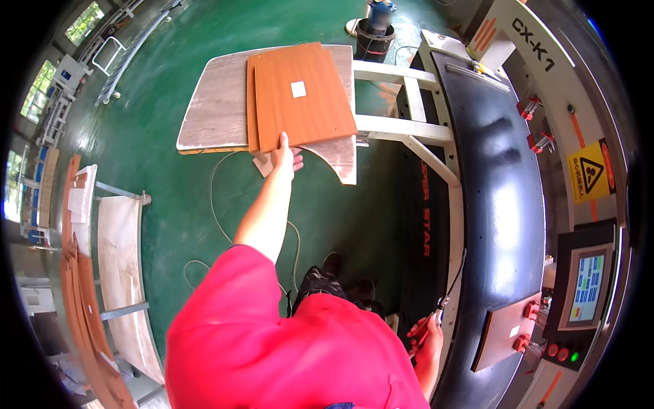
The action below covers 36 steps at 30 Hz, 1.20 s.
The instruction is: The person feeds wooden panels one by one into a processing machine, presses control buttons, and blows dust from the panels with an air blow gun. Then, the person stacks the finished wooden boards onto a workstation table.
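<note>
Two orange-brown wooden boards point(303, 88) lie stacked, the upper one slightly turned and bearing a white label. They rest on a wood-topped side table point(214, 102). My left hand point(283, 159) is at their near edge, thumb against the upper board and the other fingers apart below the edge. My right hand point(428, 341), low beside the machine, is closed around a red-handled air gun point(420, 332) with a dark hose running up from it. Part of the air gun is hidden by my fingers. A brown panel point(503, 332) with a white label lies on the machine near red clamps point(523, 342).
The machine's long black bed point(494, 198) runs down the right, with a control screen point(586, 286) beside it. White frame bars point(402, 127) join the side table to the machine. More boards point(85, 300) stand on a rack at left. A hose point(213, 198) loops over the green floor.
</note>
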Each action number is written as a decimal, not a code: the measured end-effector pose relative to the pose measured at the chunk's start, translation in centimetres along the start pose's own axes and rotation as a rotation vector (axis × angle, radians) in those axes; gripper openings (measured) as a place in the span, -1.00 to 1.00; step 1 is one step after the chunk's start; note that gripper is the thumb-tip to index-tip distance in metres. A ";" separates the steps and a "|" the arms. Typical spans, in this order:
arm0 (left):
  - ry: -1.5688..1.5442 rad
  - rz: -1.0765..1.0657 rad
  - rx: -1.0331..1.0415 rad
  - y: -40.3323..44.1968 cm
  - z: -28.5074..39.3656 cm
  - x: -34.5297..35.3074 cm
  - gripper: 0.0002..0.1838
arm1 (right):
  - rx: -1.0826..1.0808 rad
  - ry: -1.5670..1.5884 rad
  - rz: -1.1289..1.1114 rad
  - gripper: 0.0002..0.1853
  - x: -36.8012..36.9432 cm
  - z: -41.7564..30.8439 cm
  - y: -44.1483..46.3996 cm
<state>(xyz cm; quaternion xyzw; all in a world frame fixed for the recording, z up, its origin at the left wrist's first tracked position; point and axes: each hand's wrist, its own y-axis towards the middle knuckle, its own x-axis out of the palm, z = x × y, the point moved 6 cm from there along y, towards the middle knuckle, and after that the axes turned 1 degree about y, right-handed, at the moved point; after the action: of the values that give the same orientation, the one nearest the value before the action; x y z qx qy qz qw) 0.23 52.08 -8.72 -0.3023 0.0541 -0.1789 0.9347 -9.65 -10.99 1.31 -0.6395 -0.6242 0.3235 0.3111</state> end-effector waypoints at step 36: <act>0.009 -1.116 -0.278 -10.4 -5.0 50.5 -0.52 | -0.033 0.378 0.176 -0.50 -8.8 -14.3 16.1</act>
<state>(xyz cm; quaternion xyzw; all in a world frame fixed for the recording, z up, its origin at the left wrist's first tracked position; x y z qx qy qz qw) 43.04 23.01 -6.32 -0.4042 -0.0868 -0.6376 0.6500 11.31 -20.13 -2.81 -0.7459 -0.5017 0.2132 0.3828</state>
